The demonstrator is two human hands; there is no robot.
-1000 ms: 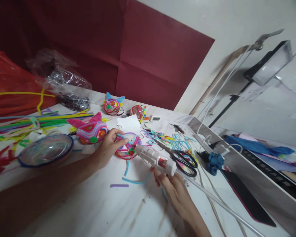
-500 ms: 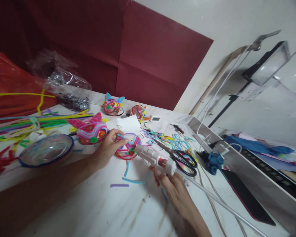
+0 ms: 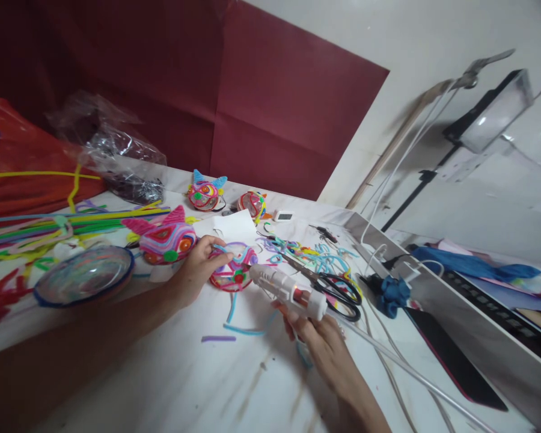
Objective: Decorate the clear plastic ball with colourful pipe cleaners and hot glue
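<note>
Low over the table, my left hand pinches a light blue pipe cleaner at the top edge of a small round mask trimmed with pink, purple and red pipe cleaner. Closed round the handle of a white hot glue gun is my right hand. The gun's nozzle points left at the mask's right edge; whether it touches cannot be made out. A bent blue pipe cleaner trails on the table below the mask, near a short purple piece.
Black-handled scissors lie behind the glue gun beside pipe cleaner scraps. At left are a finished pink mask, a clear bowl-shaped piece and long pipe cleaners. Cables and a black phone-like slab are on the right.
The glue gun and my right hand have shifted slightly to the right, so a dark nozzle tip now shows by the mask. My left hand has stayed nearly still.
</note>
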